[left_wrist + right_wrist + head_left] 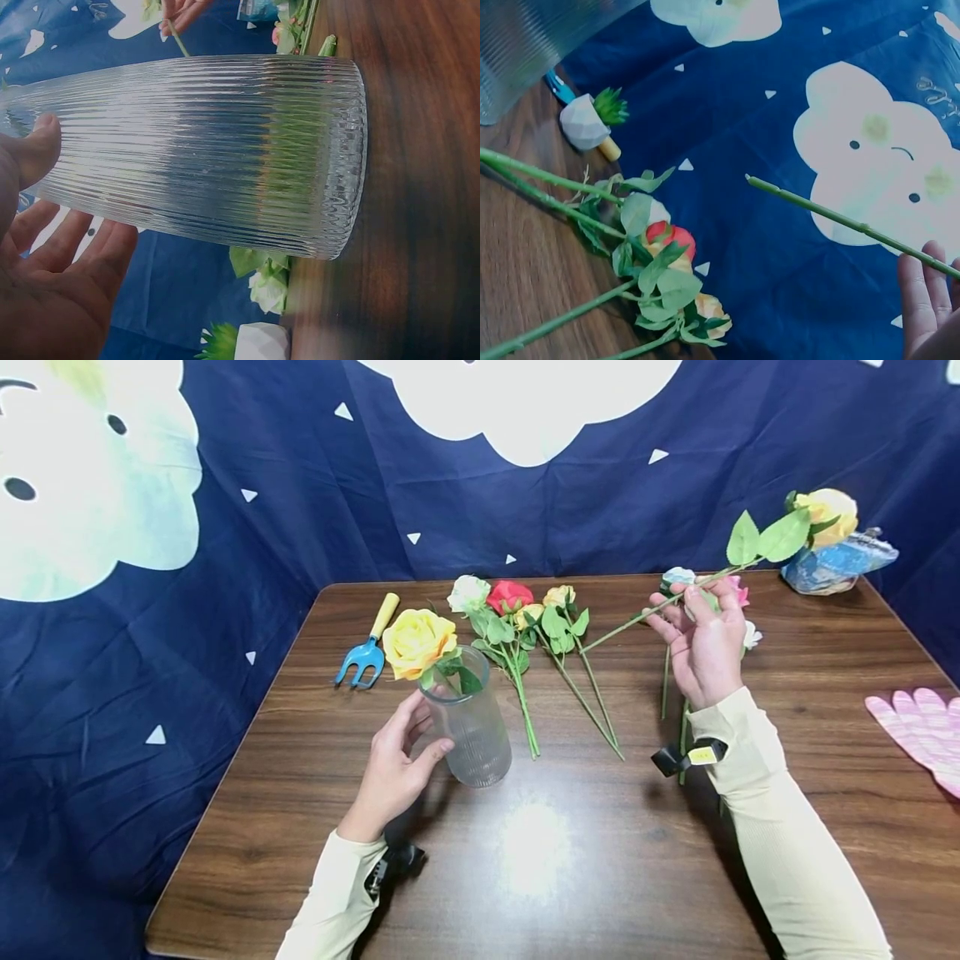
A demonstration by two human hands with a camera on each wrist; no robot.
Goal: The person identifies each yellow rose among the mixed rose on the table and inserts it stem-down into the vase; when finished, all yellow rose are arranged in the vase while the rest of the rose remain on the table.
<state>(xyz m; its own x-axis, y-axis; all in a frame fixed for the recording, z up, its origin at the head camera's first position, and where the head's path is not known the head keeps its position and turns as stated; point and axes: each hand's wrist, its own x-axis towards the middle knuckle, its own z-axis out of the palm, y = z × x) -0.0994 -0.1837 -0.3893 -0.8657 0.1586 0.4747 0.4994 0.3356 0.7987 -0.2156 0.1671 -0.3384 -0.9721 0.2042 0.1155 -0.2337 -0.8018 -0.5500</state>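
Note:
A clear ribbed glass vase stands on the table with a yellow rose in it, its bloom leaning over the rim to the left. My left hand holds the vase from the left side; in the left wrist view the thumb and fingers lie on either side of the glass. Raised above the table's right half, my right hand pinches the green stem of another yellow rose. This rose's bloom points up to the right, its bare stem end towards the vase.
White, red and orange-yellow roses lie behind and right of the vase. More flowers lie beneath my right hand. A blue hand fork, a potted succulent, a blue bag and a pink glove are also around.

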